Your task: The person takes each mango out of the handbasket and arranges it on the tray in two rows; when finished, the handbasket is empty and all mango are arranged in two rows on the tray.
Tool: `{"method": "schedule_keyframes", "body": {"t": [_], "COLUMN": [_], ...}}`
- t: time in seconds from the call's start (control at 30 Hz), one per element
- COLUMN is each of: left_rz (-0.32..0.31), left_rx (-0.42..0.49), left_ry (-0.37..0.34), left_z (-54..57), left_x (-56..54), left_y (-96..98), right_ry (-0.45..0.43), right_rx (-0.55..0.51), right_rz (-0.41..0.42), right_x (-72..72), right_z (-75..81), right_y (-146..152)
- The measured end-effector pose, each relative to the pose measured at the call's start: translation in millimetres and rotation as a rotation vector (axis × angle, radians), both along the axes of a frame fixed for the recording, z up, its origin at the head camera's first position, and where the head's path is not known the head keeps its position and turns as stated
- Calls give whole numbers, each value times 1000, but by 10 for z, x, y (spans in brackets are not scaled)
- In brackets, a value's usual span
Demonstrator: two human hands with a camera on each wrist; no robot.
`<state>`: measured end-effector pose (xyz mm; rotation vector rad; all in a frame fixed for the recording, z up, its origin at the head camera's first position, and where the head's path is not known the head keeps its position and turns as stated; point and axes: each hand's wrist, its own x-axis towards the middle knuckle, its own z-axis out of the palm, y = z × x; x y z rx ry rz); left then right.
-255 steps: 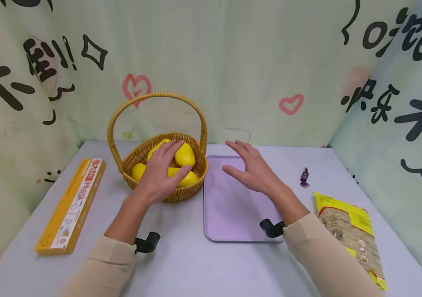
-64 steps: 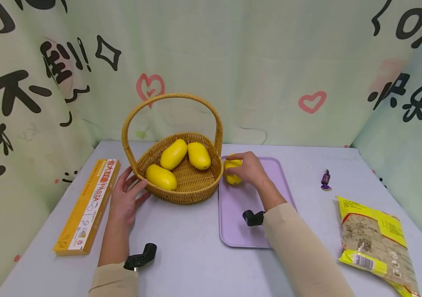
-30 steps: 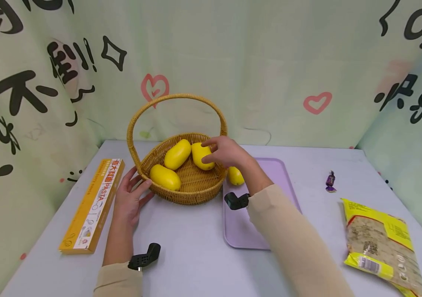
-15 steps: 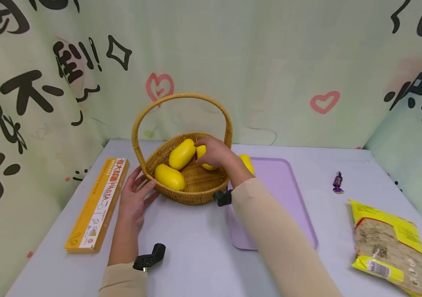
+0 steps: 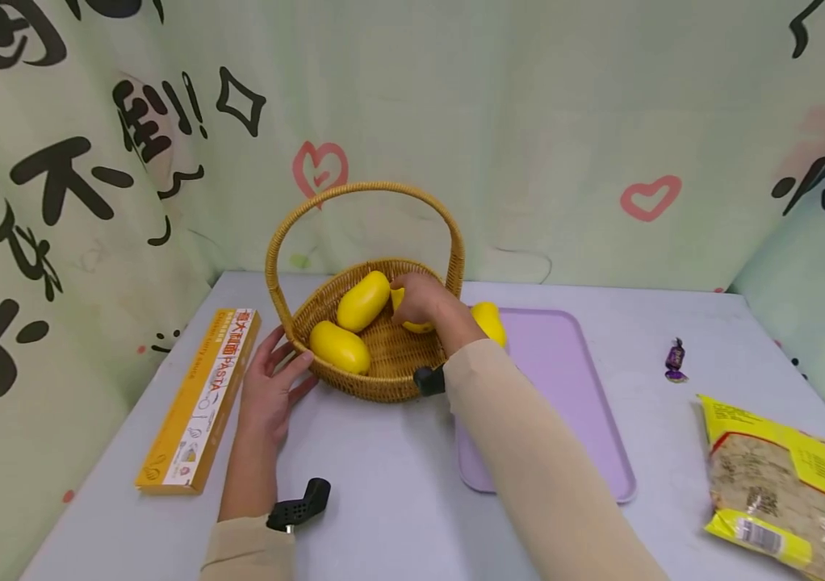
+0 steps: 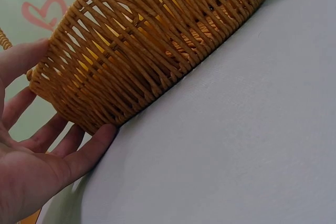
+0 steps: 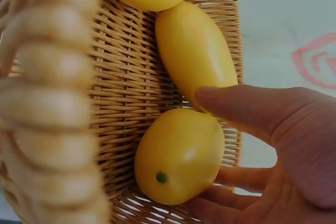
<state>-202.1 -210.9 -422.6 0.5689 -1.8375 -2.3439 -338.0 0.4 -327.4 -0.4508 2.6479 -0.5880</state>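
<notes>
A wicker basket (image 5: 376,391) with a tall handle stands near the back of the table. Inside it lie a mango (image 5: 363,302), another mango (image 5: 340,347) and a third mango (image 7: 178,156), mostly covered by my right hand (image 5: 427,303) in the head view. That hand reaches into the basket, fingers behind the third mango and thumb above it; firm contact cannot be made out. My left hand (image 5: 267,395) rests against the basket's left side, its spread fingers touching the wickerwork (image 6: 131,51). One more mango (image 5: 488,323) lies on the lilac tray (image 5: 565,387), at its back left corner.
A yellow pasta box (image 5: 198,403) lies to the left of the basket. On the right are a small purple wrapped candy (image 5: 676,361) and a yellow and clear bag (image 5: 783,484) of brownish food. A printed curtain (image 5: 529,121) hangs behind the table.
From above the tray, my right hand took a mango to its back left corner, let go, then moved left into the basket to another mango. My left hand came to the basket's side.
</notes>
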Motion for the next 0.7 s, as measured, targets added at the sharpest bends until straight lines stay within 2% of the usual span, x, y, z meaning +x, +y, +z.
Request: {"method": "schedule_keyframes", "body": {"t": [0.13, 0.27, 0.53, 0.7], "left_rz": [-2, -7, -7, -11], "left_rx": [-4, -7, -11, -14], "left_ry": [6, 8, 2, 4], "left_z": [-4, 4, 2, 3], "left_x": [0, -10, -2, 16], "left_y": [-2, 2, 7, -7], "right_ry": [25, 24, 22, 53], "right_rx": [28, 13, -94, -146], "right_rz": [13, 2, -7, 2], "right_x": [11, 27, 75, 128], "right_z": [-31, -37, -39, -3], "right_y": [6, 27, 105, 140]}}
